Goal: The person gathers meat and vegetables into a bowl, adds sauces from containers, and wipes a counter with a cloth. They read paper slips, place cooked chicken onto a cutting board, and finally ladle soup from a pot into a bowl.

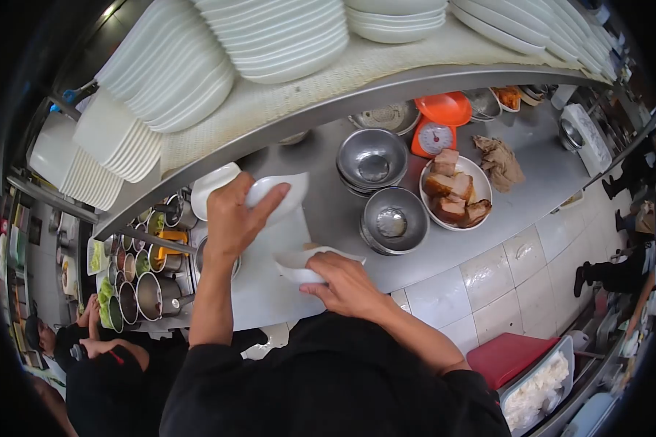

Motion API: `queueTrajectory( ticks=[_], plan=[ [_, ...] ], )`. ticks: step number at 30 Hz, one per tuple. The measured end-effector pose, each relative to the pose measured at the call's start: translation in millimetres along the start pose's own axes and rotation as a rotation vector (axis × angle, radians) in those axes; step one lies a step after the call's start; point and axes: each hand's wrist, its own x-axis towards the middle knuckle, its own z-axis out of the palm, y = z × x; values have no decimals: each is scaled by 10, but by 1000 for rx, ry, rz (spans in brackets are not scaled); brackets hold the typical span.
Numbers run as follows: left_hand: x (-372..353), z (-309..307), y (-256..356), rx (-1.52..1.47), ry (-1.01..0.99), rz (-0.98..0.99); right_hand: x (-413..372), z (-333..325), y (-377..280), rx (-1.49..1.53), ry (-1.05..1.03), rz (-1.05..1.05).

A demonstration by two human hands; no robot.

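Observation:
My left hand (233,215) grips a small white dish (278,194) by its edge, thumb on top, over the steel counter. Lower and nearer my body, my right hand (342,282) holds a second white dish (299,265) tilted, its fingers closed on the right end. Between them a pale board or sheet (270,244) lies on the counter (430,251). Behind my left hand is another white plate (208,188). Right of my hands stand stacked steel bowls (373,156), (393,218).
A white bowl of browned meat chunks (455,193), an orange scale (436,135) and a crumpled cloth (498,162) are at the right. Overhead, a shelf edge (328,95) carries stacked white dishes. Metal containers (149,295) stand left. A co-worker (102,371) is at lower left.

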Motion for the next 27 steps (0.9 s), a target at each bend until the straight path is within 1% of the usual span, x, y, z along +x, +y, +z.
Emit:
queueTrajectory(
  ticks=[2,4,5,7,8,10,11,13,14,16,17,18,19,20,22,24,26,27],
  plan=[
    [-121,191,-530,2,13,-36,183,216,134,-39,-10,5],
    [-205,393,-989,-8,-25,-76,405,425,328,-150,101,12],
    [-217,478,-1124,-9,-19,-76,531,511,450,-191,115,8],
    [-193,679,-1332,-15,-154,-172,780,683,738,-321,159,19],
    [-186,808,-1490,-23,-152,-159,900,762,898,-418,138,64],
    [-174,1103,-1832,13,-147,-118,1102,916,1164,-561,169,108],
    [-176,1242,-1999,9,-123,-83,1179,984,1306,-569,180,114],
    [-192,1466,-2174,-1,-131,-98,1292,1100,1588,-738,201,132],
    [-217,1563,-2240,-3,-138,-124,1311,1138,1723,-745,205,136],
    [-305,1695,-2298,17,-164,-120,1353,1199,1927,-864,90,219],
    [-358,1763,-2315,55,-209,-112,1375,1234,1999,-866,92,220],
    [-395,1801,-2307,91,-256,-103,1383,1238,2029,-867,60,269],
    [-429,1835,-2302,102,-259,-140,1346,1226,2059,-871,30,326],
    [-481,1849,-2304,86,-270,-129,1295,1247,2079,-879,35,347],
    [-551,1685,-2169,43,-56,-75,1181,1292,1940,-861,296,146],
    [-689,1311,-1816,-166,9,-158,958,1112,1414,-519,311,74],
    [-1004,1014,-1458,-177,47,-212,564,1014,1127,-245,230,49],
    [-1233,937,-1353,-237,-82,-329,400,761,819,-161,11,155]
  ],
)
